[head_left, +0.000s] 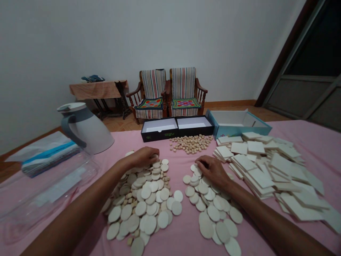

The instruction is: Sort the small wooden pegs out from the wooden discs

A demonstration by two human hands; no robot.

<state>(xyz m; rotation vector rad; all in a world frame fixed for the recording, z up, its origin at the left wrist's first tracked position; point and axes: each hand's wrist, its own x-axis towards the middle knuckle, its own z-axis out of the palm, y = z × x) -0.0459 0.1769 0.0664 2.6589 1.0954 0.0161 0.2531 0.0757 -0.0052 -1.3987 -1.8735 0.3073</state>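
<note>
A pile of pale round wooden discs [150, 224], with small wooden cubes mixed in, lies on the left. At its far end my left hand [144, 157] is closed, fingers curled down among the discs; whatever they hold is hidden. A second, smaller pile of wooden discs [214, 213] lies to the right. Over the far part of that pile rests my right hand [214, 172], its thumb and fingers drawn together above the discs. I cannot make out what is between them. Beyond both hands is a heap of small wooden cubes [191, 143].
Square wooden tiles [259, 177] are heaped at right. Behind stand a black open box [160, 135] and a blue open box [217, 129]. A white jug [93, 131], a blue packet [50, 156] and a clear plastic tray [87, 167] occupy the left of the pink cloth [183, 227].
</note>
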